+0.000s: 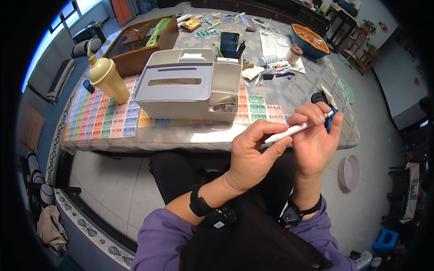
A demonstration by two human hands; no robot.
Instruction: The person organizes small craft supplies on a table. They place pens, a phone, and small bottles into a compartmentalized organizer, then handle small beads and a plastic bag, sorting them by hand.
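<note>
A slim white pen or stylus (288,133) is held slantwise above the table's front edge, its tapered end towards the lower left. My left hand (252,157) pinches it near that end between thumb and fingers. My right hand (313,144) has curled fingers on its upper part, with the thumb standing apart. Part of the shaft is hidden behind the right fingers; the far end shows beyond them. To the left of the hands stands a white desk organizer (183,110) with a grey slotted lid (176,91).
The patterned tablecloth (162,137) carries printed arithmetic charts (101,122). A cream bottle with a straw (110,79) and a brown wooden box (169,37) stand left. Toward the back right are a pill bottle (268,60), a brown-capped bottle (293,54) and a blue basin with an orange basket (310,40).
</note>
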